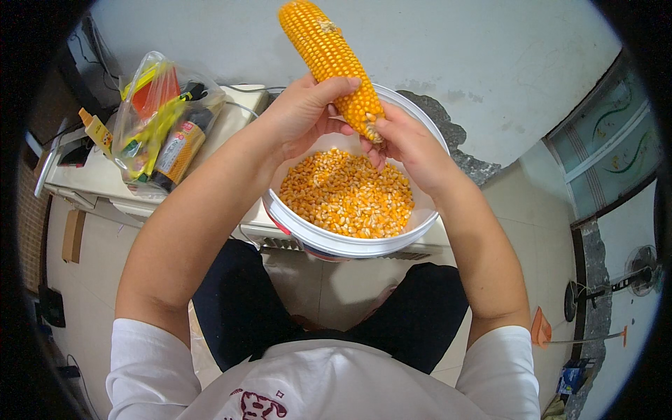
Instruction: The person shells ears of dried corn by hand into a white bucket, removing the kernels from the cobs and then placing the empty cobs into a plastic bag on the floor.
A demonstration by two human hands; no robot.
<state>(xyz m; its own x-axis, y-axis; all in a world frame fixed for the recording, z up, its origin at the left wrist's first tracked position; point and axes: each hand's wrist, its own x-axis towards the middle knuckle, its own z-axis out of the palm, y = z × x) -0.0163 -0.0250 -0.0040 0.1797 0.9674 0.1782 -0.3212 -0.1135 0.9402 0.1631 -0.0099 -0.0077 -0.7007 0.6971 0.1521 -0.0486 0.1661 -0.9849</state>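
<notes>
An ear of dried yellow corn [328, 55] is tilted over a white plastic bucket [346, 244], its far end up and to the left. My left hand [310, 113] is wrapped around its lower half, thumb on top. At the near end, my right hand [401, 136] grips the tip with thumb and fingers, where some kernels are gone and bare cob shows. Below both hands, loose corn kernels [349, 197] lie inside the bucket.
The bucket is on a white cabinet [231, 113] against the wall. Left of it stand a clear plastic bag [157, 126] of packaged items and a small orange-capped bottle [96, 131]. A fan [638, 273] is at the far right.
</notes>
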